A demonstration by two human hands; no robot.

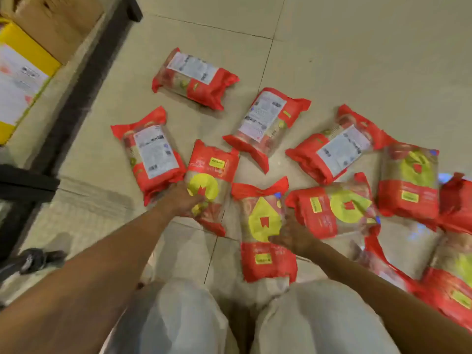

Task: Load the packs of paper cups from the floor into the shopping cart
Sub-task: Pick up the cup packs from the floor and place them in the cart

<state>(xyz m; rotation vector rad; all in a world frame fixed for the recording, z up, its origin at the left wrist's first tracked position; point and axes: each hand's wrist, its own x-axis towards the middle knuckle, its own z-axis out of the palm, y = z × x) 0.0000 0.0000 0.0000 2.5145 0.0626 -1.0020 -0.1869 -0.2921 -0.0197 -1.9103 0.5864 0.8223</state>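
Note:
Several red and clear packs of paper cups lie scattered on the tiled floor in front of my knees. My left hand grips the near left side of a pack with a yellow circle, which rests on the floor. My right hand holds the right edge of the middle pack, squeezed between it and a neighbouring pack. Other packs lie label-up farther out, one at the back and one at the left. No shopping cart shows in this view.
A low shelf with a dark frame runs along the left, holding a cardboard box and a yellow box. A dark shoe sits at the lower left. More packs crowd the right side. Bare tiles lie beyond.

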